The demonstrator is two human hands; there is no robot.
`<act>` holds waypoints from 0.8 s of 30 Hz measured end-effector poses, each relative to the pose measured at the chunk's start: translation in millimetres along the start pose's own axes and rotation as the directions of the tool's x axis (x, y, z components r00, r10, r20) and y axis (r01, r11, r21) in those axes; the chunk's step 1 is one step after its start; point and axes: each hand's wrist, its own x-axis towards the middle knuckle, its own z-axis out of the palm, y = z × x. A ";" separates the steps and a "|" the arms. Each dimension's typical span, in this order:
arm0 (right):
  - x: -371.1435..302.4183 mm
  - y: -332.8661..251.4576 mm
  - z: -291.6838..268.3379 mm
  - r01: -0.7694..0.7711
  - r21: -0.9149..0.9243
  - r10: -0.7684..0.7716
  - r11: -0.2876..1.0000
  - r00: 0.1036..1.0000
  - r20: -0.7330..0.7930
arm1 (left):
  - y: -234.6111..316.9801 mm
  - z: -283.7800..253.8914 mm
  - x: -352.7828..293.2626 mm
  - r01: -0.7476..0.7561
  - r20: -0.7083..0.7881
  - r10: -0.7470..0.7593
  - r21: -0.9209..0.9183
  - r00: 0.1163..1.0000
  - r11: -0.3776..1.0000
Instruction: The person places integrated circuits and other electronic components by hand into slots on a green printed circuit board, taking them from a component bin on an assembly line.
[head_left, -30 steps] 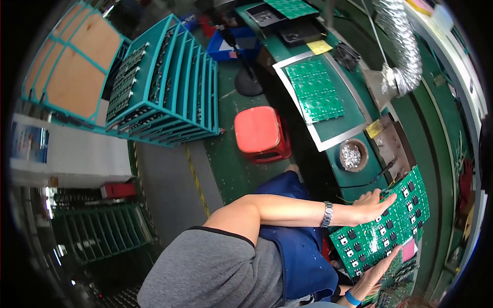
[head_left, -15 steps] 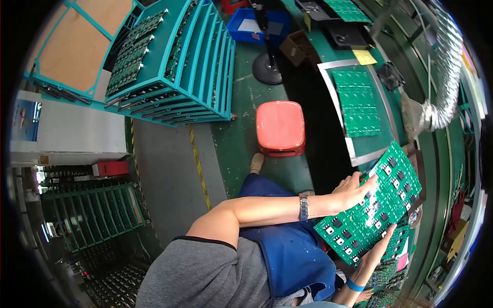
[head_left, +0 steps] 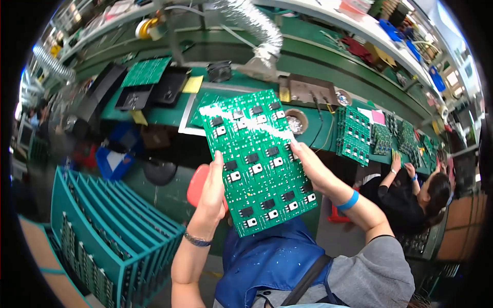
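Bare left hand (head_left: 211, 189) at 9 o'clock, bare right hand (head_left: 310, 163) at 3 — both grip 1 rectangular green circuit board (head_left: 258, 165) between them.

The circuit board (head_left: 259, 164) is glossy, glare streaking its far half; the apron (head_left: 269, 256) is smooth cloth, the grey sleeve (head_left: 382, 264) matt cloth; the far duct (head_left: 257, 24) is crinkled, shiny foil; the watch band (head_left: 197, 239) is polished metal; the stool (head_left: 196, 186) appears smooth plastic.
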 end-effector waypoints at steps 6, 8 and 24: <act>5.7 -114.9 -42.3 0.136 0.146 -0.134 0.980 0.991 -0.019 | 70.7 86.2 82.8 0.017 0.381 -0.040 0.062 0.924 0.998; 21.6 -158.1 -66.3 0.164 0.184 -0.160 0.969 0.986 -0.039 | 92.3 127.7 123.4 0.017 0.435 -0.042 0.060 0.900 0.998; 349.7 -396.5 -314.9 0.516 0.023 -0.502 0.856 0.841 -0.199 | 202.8 350.9 524.8 -0.178 0.347 0.064 0.306 0.936 0.935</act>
